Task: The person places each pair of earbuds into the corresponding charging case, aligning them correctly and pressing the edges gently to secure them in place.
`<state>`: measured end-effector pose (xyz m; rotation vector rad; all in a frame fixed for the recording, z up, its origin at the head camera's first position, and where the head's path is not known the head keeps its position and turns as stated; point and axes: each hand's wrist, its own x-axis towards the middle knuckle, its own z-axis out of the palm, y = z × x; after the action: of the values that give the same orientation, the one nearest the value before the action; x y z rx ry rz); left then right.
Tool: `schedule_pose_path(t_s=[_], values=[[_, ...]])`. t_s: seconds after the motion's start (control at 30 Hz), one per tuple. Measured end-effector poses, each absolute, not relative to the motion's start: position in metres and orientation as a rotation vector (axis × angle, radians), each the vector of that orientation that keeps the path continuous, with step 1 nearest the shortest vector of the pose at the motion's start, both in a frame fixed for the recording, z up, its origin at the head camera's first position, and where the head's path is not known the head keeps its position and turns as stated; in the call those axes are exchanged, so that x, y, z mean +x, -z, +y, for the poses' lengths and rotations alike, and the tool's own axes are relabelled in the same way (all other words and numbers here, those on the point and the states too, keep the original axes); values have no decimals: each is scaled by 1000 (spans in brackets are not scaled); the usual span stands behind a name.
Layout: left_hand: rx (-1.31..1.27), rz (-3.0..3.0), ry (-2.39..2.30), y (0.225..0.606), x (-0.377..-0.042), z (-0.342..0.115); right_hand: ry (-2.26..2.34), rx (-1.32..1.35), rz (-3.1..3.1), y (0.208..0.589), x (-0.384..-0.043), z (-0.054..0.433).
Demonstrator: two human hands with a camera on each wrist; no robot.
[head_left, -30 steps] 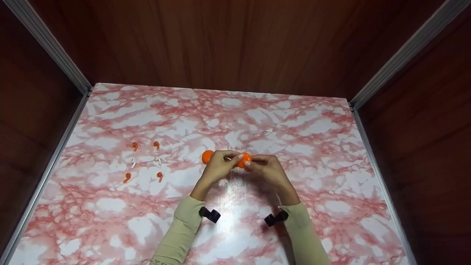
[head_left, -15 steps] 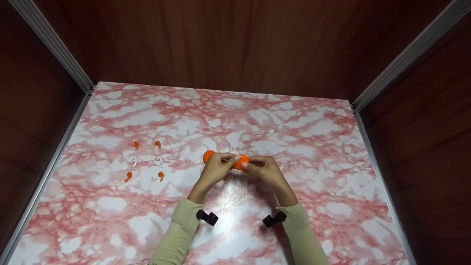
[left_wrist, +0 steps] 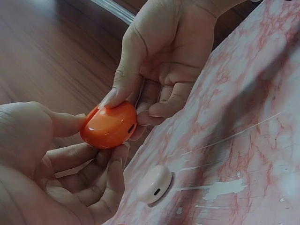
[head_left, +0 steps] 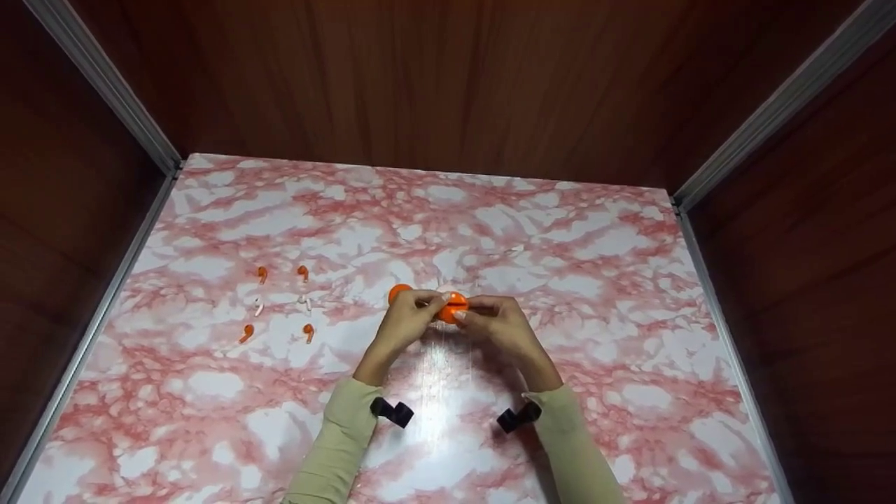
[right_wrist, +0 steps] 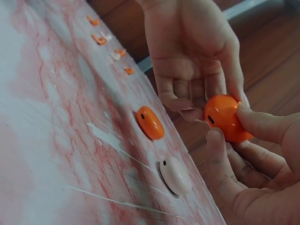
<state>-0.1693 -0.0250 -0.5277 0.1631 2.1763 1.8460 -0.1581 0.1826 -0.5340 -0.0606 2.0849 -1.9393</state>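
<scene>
Both hands hold an orange earbud charging case above the table. My left hand pinches one side of it with thumb and fingers. On the other side, the thumb and fingers of my right hand grip it. A dark slit runs across the case in the head view, so its lid stands slightly apart. The left wrist view shows a small dark port on the case's glossy shell. A second orange case lies on the table, partly behind the left hand in the head view. Beside it lies a white case.
Loose earbuds lie in rows at the left of the marbled table: several orange ones, such as an orange earbud, and two white ones, among them a white earbud. Dark wood panels enclose the back and sides.
The held case has shifted slightly left with both hands. A dark slit now shows across it, where earlier its surface looked closed. The things on the table stay in place.
</scene>
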Motion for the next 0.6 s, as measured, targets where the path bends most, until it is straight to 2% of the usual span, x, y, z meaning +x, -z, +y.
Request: schedule_pose_path(t_s=[0.6], values=[[79,2105,-1966,528,-172,-27,2041,-41,2050,533,-158,179]])
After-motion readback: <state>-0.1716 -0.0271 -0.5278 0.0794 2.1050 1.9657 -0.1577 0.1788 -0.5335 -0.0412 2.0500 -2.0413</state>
